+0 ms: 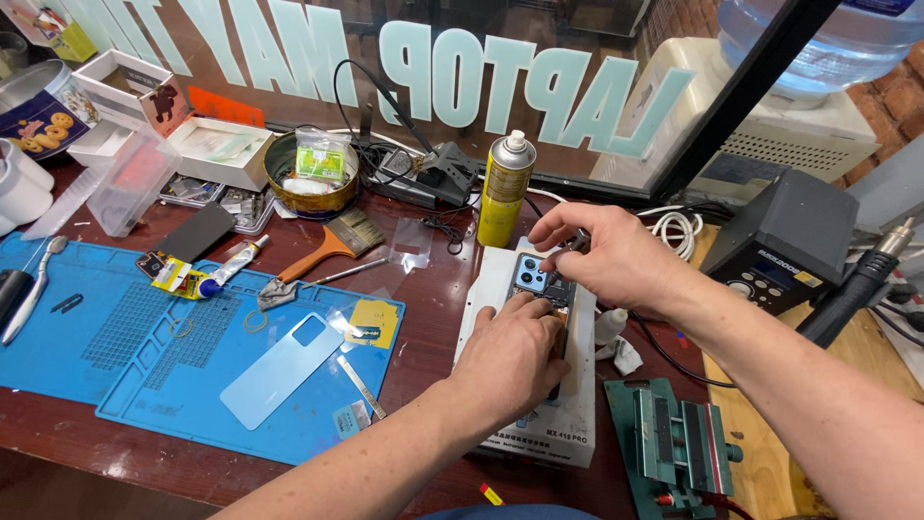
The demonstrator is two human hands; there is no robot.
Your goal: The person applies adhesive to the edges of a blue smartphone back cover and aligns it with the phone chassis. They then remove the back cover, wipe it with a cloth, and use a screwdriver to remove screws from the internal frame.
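Note:
An opened phone (535, 277) with its back removed lies on a white heating pad (577, 424) on the dark red desk. My left hand (510, 351) presses down on the phone's middle and lower body, covering most of it. My right hand (602, 255) hovers over the phone's top end near the camera module, pinching a thin dark tool (566, 252) whose tip touches the phone. The phone's light blue back cover (279, 368) lies apart on the blue work mat (115, 337) to the left.
A yellow spray can (504, 191) stands just behind the pad. A brush (332, 244), glue tube (231, 262), metal pry strip (361, 385) and yellow card lie on or near the mat. A green clamp jig (679, 448) sits at right front, a dark solder station (784, 241) behind it.

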